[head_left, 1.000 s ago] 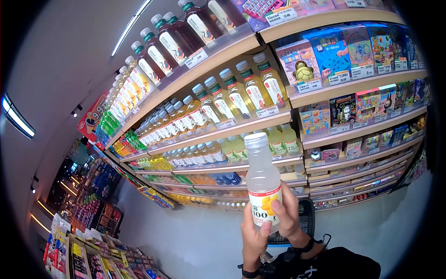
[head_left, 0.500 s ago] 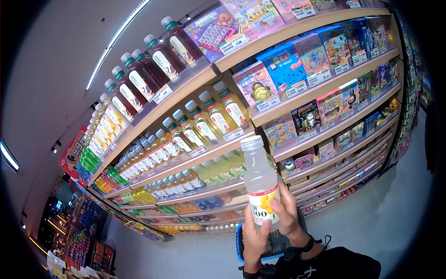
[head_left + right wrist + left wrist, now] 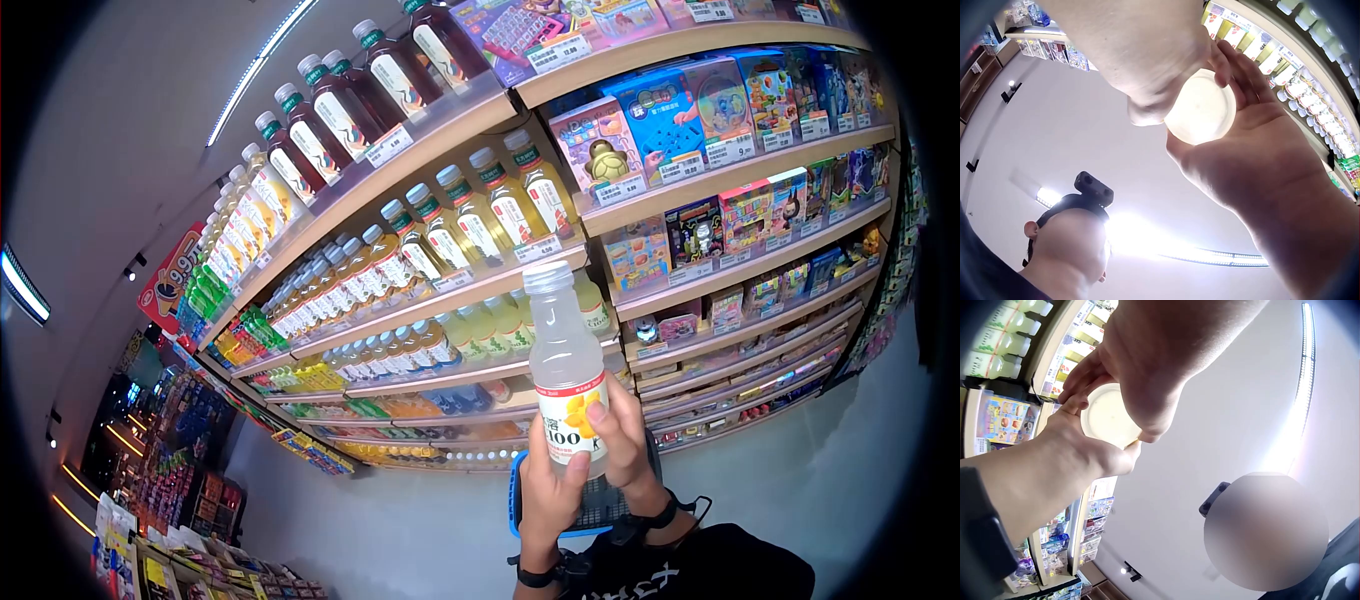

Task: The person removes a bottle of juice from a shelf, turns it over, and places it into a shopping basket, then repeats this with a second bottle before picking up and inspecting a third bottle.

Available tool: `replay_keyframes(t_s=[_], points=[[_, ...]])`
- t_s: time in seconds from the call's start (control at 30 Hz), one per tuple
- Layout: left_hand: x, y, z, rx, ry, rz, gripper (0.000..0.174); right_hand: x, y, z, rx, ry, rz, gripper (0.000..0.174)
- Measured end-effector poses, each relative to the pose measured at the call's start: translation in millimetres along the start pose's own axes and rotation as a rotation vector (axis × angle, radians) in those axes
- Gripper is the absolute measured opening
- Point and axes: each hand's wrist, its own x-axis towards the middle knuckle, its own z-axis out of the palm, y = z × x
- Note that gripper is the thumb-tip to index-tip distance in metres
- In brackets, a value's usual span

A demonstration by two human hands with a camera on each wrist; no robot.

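Both hands hold one clear plastic bottle [image 3: 562, 335] upright in front of the shelves. It has a white cap, cloudy pale contents and a white label with yellow fruit and "100". Low on its left side, the left hand [image 3: 550, 495] grips it, thumb against the label's lower edge. My right hand [image 3: 624, 440] wraps the right side, its thumb lying across the label. From below, the left wrist view shows the pale round bottle base [image 3: 1110, 417] between both hands. That same base [image 3: 1202, 109] appears in the right wrist view, with fingers around it.
Behind the bottle, shelves carry rows of drinks [image 3: 470, 225] on the left and boxed toys [image 3: 655, 125] on the right. Below the hands is a basket with a blue rim [image 3: 516, 495]. A low rack of packets [image 3: 170, 565] stands at lower left.
The head view swung right, then partly back left, bringing the basket's blue rim into sight. Both hands keep the same grip on the bottle.
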Motion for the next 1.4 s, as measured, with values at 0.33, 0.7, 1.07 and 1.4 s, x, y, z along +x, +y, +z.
replay_keyframes(t_s=[0.33, 0.7, 1.07, 1.4], points=[[-13.8, -10.8, -19.7, 0.034, 0.097, -0.006, 0.066, -2.1, 14.9, 19.7, 0.038, -0.087, 0.056, 0.051], [-23.5, -0.4, -37.6, 0.331, 0.168, 0.024, 0.061, -8.0, 30.1, 38.0, -0.140, -0.028, -0.120, 0.056], [-56.4, -6.8, -63.6, 0.402, 0.320, 0.012, 0.063, -16.9, 33.8, 54.6, -0.387, -0.203, -0.387, 0.073], [-75.6, 14.4, -68.7, 0.323, 0.419, -0.002, 0.060, -34.7, 30.3, 69.8, -0.355, -0.282, -0.393, 0.069]])
